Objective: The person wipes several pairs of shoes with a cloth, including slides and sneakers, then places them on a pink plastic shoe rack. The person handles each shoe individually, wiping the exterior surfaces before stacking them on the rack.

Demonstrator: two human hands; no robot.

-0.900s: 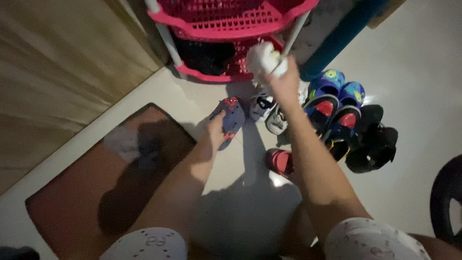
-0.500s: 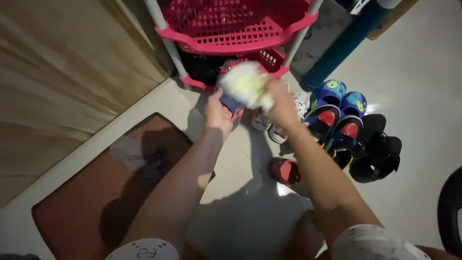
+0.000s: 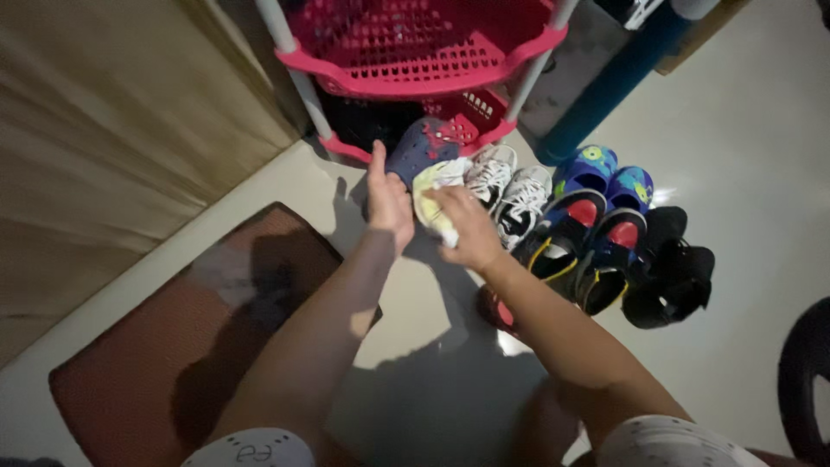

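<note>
My left hand (image 3: 388,201) grips a small dark blue and red shoe (image 3: 420,146), lifted off the floor in front of the pink rack. My right hand (image 3: 464,228) is closed around a crumpled white and yellow cloth (image 3: 432,195), pressed against the side of that shoe. Both arms reach forward from the bottom of the view.
A pink plastic rack (image 3: 415,65) with white posts stands ahead. White sneakers (image 3: 510,186), blue shoes (image 3: 614,177), dark shoes with red insoles (image 3: 588,229), black sandals (image 3: 674,272) and a red shoe (image 3: 501,311) lie on the pale floor. A brown mat (image 3: 173,337) lies left, beside a wooden panel (image 3: 104,130).
My left hand picked the blue and red shoe off the floor and raised it. My right hand brought the cloth down from near the rack to the shoe.
</note>
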